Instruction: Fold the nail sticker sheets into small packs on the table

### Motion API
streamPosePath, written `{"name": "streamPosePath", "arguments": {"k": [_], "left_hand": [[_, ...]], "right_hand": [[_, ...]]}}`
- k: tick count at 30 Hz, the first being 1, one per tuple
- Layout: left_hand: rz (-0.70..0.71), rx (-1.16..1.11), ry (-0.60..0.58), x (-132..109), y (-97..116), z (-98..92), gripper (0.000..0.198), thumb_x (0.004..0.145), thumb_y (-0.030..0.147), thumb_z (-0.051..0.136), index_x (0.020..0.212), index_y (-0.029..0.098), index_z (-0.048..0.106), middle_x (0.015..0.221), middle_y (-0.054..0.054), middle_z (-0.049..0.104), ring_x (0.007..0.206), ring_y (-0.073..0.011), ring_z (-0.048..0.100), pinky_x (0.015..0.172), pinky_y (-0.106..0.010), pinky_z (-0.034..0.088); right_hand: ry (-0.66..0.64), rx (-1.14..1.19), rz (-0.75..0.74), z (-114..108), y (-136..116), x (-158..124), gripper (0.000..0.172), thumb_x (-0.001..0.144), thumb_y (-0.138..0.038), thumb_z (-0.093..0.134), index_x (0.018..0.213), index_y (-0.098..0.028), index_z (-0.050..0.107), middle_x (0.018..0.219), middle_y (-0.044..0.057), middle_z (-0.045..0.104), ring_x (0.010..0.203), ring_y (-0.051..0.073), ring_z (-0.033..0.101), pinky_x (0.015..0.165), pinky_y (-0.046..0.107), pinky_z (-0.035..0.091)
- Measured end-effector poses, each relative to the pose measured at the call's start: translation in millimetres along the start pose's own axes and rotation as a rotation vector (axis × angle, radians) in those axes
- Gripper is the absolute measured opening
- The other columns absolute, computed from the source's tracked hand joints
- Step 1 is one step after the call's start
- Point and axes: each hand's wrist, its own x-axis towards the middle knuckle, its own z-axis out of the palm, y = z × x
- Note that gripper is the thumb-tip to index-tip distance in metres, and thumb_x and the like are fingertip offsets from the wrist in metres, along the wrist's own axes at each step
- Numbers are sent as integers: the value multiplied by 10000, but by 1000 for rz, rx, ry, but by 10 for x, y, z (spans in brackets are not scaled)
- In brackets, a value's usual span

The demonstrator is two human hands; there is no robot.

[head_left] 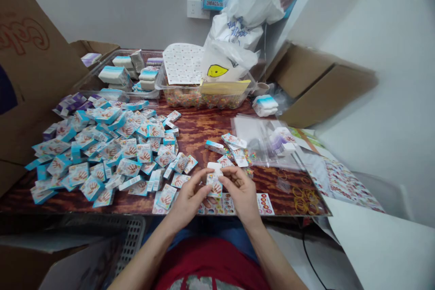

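Note:
Between my two hands is a small printed cardboard box [214,185] with a hand picture on its front and a white flap raised at its top. My left hand [192,192] pinches its left side, thumb in front. My right hand [240,190] grips its upper right edge near the flap with thumb and fingertips. Below them a sheet of colourful stickers [267,204] lies along the table's front edge. Just beyond my fingers are several more small boxes [234,140], one with its blue side up [215,147], and scattered coloured beads [251,156].
A big heap of small blue-and-white boxes [112,145] covers the table's left. Behind stand a clear tray of bundled packs [115,77] and a tub of coloured beads [180,97]. At right lie plastic bags [254,131], yellow rubber bands [306,199] and a cardboard box [326,81].

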Motion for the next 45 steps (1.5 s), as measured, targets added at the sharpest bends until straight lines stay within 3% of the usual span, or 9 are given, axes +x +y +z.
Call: {"name": "streamPosePath", "arguments": {"k": [6, 8, 12, 17, 25, 30, 38, 42, 45], "left_hand": [[-70, 100, -49, -91, -36, -94, 386, 887, 358, 573, 1244, 215, 555, 744, 27, 562, 554, -121, 614, 534, -234, 517], [-66, 122, -64, -110, -32, -97, 357, 899, 361, 553, 1225, 217, 557, 764, 19, 563, 580, -126, 615, 548, -238, 517], [10, 135, -22, -114, 12, -77, 291, 919, 341, 527, 1192, 241, 508, 859, 7, 559, 676, -124, 587, 586, -235, 537], [-17, 29, 17, -106, 14, -67, 327, 915, 319, 537, 1199, 268, 383, 904, 15, 568, 650, -104, 580, 564, -223, 542], [-5, 203, -41, -153, 0, -108, 345, 931, 288, 503, 1261, 261, 407, 1065, -35, 638, 830, -152, 630, 693, -267, 558], [-24, 144, -18, -168, -46, -97, 379, 928, 317, 504, 1288, 280, 388, 1054, -32, 631, 814, -163, 641, 617, -254, 561], [0, 235, -39, -191, -92, -133, 379, 946, 351, 470, 1311, 252, 486, 920, -21, 626, 607, -122, 601, 556, -231, 515], [46, 381, -41, -204, -5, -207, 329, 956, 336, 440, 1242, 230, 564, 907, -23, 648, 604, -127, 597, 577, -237, 497], [159, 577, 145, -166, 197, -413, 352, 961, 324, 430, 1282, 223, 537, 925, -34, 666, 655, -132, 591, 648, -243, 492]], "right_hand": [[-204, -100, 13, -114, -6, -2, 196, 797, -327, 654, 677, -174, 621, 652, -12, 567, 614, 129, 512, 584, 241, 413], [-192, -83, 31, -100, 0, -19, 146, 802, -333, 651, 804, -187, 637, 689, -15, 583, 633, 132, 532, 598, 238, 427], [-213, -59, 49, -74, -40, -6, 292, 834, -353, 617, 1091, -214, 613, 870, 17, 656, 799, 170, 604, 710, 264, 471], [-358, -123, 1, -83, -103, 19, 211, 888, -375, 575, 865, -190, 674, 873, 35, 659, 844, 183, 594, 753, 277, 454], [-181, 55, 174, -18, 56, 18, 252, 732, -393, 737, 725, -172, 616, 643, -27, 562, 595, 114, 482, 574, 231, 386], [-204, 4, 152, -26, 71, 14, 271, 751, -387, 726, 648, -172, 595, 590, -34, 537, 570, 116, 468, 559, 236, 375], [-290, -227, -124, 4, 22, -143, 168, 908, -281, 565, 807, -195, 668, 863, 36, 654, 861, 191, 601, 798, 301, 438], [-326, -235, -53, -2, 78, -155, 148, 903, -313, 572, 899, -205, 673, 912, 40, 670, 867, 194, 613, 791, 303, 455], [-245, -145, 67, -56, 122, -139, 282, 877, -389, 599, 1088, -209, 650, 1003, 64, 694, 922, 218, 633, 816, 327, 484]]}}
